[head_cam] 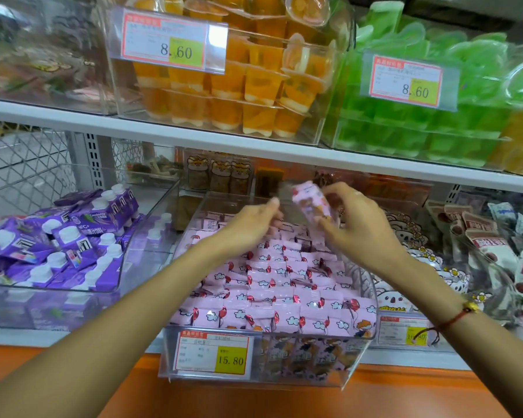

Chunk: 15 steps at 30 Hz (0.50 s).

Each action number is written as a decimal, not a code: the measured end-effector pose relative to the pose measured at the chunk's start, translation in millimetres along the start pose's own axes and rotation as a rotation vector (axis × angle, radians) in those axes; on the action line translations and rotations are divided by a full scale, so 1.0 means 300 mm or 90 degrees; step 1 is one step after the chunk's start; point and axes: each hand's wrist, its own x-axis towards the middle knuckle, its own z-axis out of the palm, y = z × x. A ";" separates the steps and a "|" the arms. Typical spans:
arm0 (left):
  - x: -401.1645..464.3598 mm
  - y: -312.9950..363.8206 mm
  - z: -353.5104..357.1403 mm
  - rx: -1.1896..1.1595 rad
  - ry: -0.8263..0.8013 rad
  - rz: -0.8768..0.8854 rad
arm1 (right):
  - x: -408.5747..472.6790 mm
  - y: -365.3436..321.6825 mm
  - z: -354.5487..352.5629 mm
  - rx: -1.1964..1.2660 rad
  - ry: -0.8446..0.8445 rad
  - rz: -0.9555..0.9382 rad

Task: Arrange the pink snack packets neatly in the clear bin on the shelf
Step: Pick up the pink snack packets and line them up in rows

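A clear bin point(357, 354) on the lower shelf holds several rows of pink snack packets point(272, 285) printed with clouds and red balloons. My right hand point(360, 221) holds one pink packet point(310, 200) raised over the back of the bin, pinched between thumb and fingers. My left hand point(251, 221) reaches over the rear rows, its fingers curled down among the packets there; whether it grips one is hidden. A price tag reading 15.80 point(213, 354) is fixed to the bin's front.
Left of the bin stands a clear bin of purple pouches point(61, 242). To the right are white cartoon packets point(405, 254) and brown-and-white packets point(495, 245). The shelf above point(194, 134) carries orange jelly cups point(254, 95) and green jelly cups point(420, 122). An orange ledge point(103, 387) runs below.
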 end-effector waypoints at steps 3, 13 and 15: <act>-0.004 -0.058 0.024 0.217 -0.112 0.072 | 0.007 0.029 0.012 0.113 -0.024 0.133; 0.001 -0.094 0.032 0.586 -0.106 0.172 | 0.045 0.049 0.074 -0.017 -0.151 0.092; 0.000 -0.090 0.033 0.566 -0.102 0.165 | 0.057 0.058 0.053 -0.039 -0.148 0.090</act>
